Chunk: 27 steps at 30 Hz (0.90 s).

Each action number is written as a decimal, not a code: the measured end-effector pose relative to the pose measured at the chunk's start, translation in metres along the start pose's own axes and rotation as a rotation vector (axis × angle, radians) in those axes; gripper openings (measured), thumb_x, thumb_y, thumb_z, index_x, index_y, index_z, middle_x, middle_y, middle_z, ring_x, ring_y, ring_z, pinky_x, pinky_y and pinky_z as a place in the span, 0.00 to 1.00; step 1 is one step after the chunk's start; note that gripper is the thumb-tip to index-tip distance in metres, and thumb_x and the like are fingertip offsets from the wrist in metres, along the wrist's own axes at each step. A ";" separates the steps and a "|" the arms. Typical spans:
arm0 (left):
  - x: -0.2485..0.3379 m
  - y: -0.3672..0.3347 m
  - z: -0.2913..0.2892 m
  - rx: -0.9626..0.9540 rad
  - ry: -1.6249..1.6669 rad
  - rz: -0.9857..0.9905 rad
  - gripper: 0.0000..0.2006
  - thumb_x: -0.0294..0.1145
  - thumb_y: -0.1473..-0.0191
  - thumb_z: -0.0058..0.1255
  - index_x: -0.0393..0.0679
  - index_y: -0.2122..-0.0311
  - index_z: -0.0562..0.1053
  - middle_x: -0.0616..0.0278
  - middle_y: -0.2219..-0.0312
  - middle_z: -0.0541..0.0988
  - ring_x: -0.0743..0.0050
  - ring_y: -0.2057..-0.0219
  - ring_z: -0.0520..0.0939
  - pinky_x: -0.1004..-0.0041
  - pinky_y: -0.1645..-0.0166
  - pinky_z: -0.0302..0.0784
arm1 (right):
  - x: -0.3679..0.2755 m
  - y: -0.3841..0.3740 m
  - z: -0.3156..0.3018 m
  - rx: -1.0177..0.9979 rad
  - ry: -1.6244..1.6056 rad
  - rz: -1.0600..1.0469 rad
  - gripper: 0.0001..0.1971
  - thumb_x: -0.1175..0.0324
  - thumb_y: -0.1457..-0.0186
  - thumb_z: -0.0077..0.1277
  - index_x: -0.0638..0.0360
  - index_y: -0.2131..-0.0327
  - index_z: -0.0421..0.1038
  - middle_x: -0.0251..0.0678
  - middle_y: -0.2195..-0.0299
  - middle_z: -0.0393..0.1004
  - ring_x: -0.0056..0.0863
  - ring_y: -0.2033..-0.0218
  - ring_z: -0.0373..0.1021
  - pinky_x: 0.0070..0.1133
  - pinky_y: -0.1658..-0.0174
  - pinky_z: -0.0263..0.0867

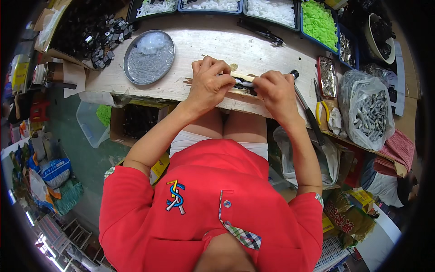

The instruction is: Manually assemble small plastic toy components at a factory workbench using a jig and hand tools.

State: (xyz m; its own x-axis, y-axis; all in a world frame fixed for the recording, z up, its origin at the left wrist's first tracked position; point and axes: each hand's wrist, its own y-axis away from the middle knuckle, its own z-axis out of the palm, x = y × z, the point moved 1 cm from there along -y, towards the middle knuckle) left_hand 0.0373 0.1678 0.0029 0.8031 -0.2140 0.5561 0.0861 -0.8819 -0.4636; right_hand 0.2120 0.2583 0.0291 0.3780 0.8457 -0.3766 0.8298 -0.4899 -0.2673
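At the near edge of the workbench (199, 45), my left hand (209, 84) is closed in a pinch on the left end of a small black and silver part (244, 83). My right hand (277, 94) pinches the other end, its fingers bent over the piece. A pale strip lies just behind the part. The fingertips partly cover the part, so its kind cannot be made out. Beside my right hand lies a hammer (310, 108) with a black grip, its head pointing away from me.
Left of my hands sits a round metal tray (159, 75) of clear pieces; farther left, a box of black parts (106, 41). Bins of white (272, 12) and green pieces (318, 25) line the back. Yellow-handled pliers (322, 109) and a bag of grey parts (370, 111) lie right.
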 end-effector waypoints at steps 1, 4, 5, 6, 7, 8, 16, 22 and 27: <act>0.000 0.000 0.000 0.003 -0.015 0.021 0.03 0.27 0.65 0.56 0.49 0.80 0.73 0.73 0.74 0.71 0.72 0.66 0.68 0.68 0.60 0.54 | 0.002 0.005 0.003 0.031 0.084 -0.087 0.10 0.73 0.61 0.50 0.52 0.70 0.70 0.28 0.72 0.68 0.26 0.68 0.64 0.26 0.64 0.52; 0.000 0.000 0.001 -0.011 0.007 0.027 0.04 0.27 0.65 0.55 0.49 0.80 0.73 0.73 0.74 0.71 0.73 0.66 0.68 0.68 0.60 0.54 | 0.002 0.015 0.004 0.086 0.196 -0.244 0.11 0.73 0.61 0.46 0.53 0.68 0.69 0.26 0.71 0.67 0.24 0.69 0.62 0.26 0.64 0.52; 0.000 0.001 0.002 -0.014 0.006 0.035 0.04 0.27 0.64 0.55 0.49 0.80 0.73 0.73 0.74 0.71 0.72 0.66 0.68 0.67 0.60 0.54 | 0.004 0.017 0.005 0.100 0.208 -0.267 0.11 0.73 0.61 0.46 0.53 0.68 0.69 0.26 0.70 0.67 0.24 0.69 0.62 0.26 0.63 0.52; 0.000 0.000 0.002 -0.010 0.009 0.046 0.04 0.27 0.64 0.55 0.49 0.80 0.73 0.73 0.74 0.71 0.72 0.66 0.68 0.67 0.60 0.54 | 0.005 0.015 0.005 0.103 0.215 -0.271 0.10 0.72 0.61 0.46 0.53 0.69 0.69 0.26 0.71 0.66 0.24 0.69 0.62 0.26 0.63 0.52; 0.000 -0.001 0.001 -0.029 0.010 0.035 0.04 0.27 0.64 0.55 0.49 0.79 0.73 0.73 0.74 0.71 0.72 0.66 0.68 0.67 0.60 0.54 | 0.006 0.013 0.004 0.109 0.225 -0.270 0.10 0.72 0.61 0.46 0.53 0.69 0.69 0.26 0.71 0.66 0.24 0.69 0.62 0.26 0.63 0.52; -0.001 -0.002 0.000 -0.048 0.012 0.026 0.04 0.27 0.64 0.55 0.49 0.79 0.73 0.73 0.74 0.70 0.72 0.66 0.68 0.67 0.60 0.54 | 0.006 0.011 0.002 0.069 0.231 -0.288 0.09 0.72 0.61 0.46 0.53 0.70 0.69 0.26 0.71 0.66 0.24 0.68 0.62 0.26 0.63 0.53; -0.001 0.000 -0.001 -0.053 0.013 0.044 0.06 0.25 0.65 0.54 0.49 0.77 0.74 0.71 0.73 0.70 0.70 0.66 0.68 0.67 0.60 0.55 | 0.053 -0.042 -0.016 0.050 0.018 -0.112 0.10 0.80 0.61 0.44 0.52 0.74 0.72 0.31 0.72 0.69 0.31 0.65 0.64 0.28 0.65 0.55; 0.000 -0.002 -0.001 -0.036 0.029 0.043 0.08 0.24 0.67 0.55 0.49 0.75 0.75 0.70 0.74 0.70 0.69 0.66 0.69 0.68 0.60 0.55 | 0.095 -0.124 -0.027 0.344 0.237 -0.116 0.10 0.79 0.60 0.45 0.53 0.74 0.73 0.31 0.72 0.70 0.31 0.65 0.65 0.27 0.66 0.55; 0.001 0.000 0.000 -0.019 0.030 0.036 0.10 0.23 0.67 0.54 0.48 0.74 0.74 0.67 0.72 0.70 0.68 0.65 0.69 0.66 0.59 0.54 | 0.087 -0.176 -0.030 0.256 0.302 -0.089 0.05 0.73 0.56 0.50 0.56 0.72 0.73 0.32 0.72 0.71 0.32 0.66 0.66 0.28 0.66 0.59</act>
State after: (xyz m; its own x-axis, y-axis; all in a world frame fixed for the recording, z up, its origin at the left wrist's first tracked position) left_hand 0.0381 0.1675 0.0039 0.7874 -0.2582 0.5598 0.0456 -0.8812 -0.4705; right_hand 0.1106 0.4245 0.0700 0.4449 0.8925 -0.0745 0.7499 -0.4167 -0.5138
